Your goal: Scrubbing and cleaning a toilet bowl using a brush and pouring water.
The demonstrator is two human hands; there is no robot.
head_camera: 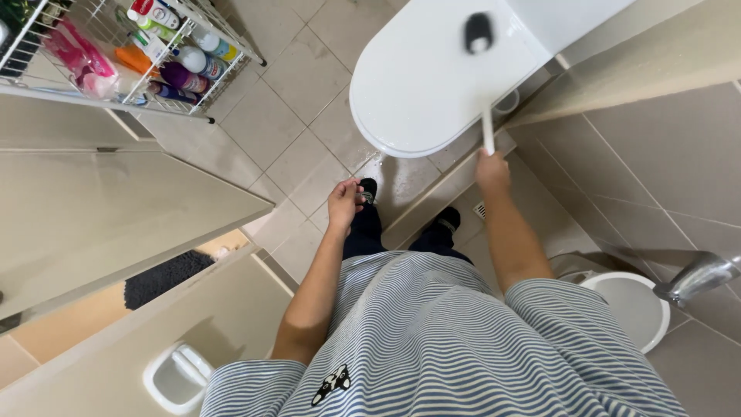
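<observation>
Toilet brush (pixel 485 93): white handle, dark bristle head resting on the closed white toilet lid (pixel 417 85), far centre of the scene. Right hand (pixel 492 170) is closed around the near end of the handle, arm stretched out. Left hand (pixel 344 202) hangs loose to the left, fingers half curled, holding nothing, above the wet floor tiles (pixel 309 147).

Step in hand, by the look of it: scrubbing the top of the lid, brush head near the hinge end. The next stroke likely calls for a firm grip and steady pressure so the head does not skid off the smooth lid; lid front edge looks not yet reached.

Containers: white wire rack (pixel 193 100) far left, packed with bottles and tubes, orange, purple, white and blue, plus a pink packet. Round white bin or bowl (pixel 637 309) near right, under a chrome tap (pixel 698 278); appears empty. Small white holder (pixel 176 377) near left, contents hard to tell. Dark mat (pixel 166 278) beyond the partition on the left.
</observation>
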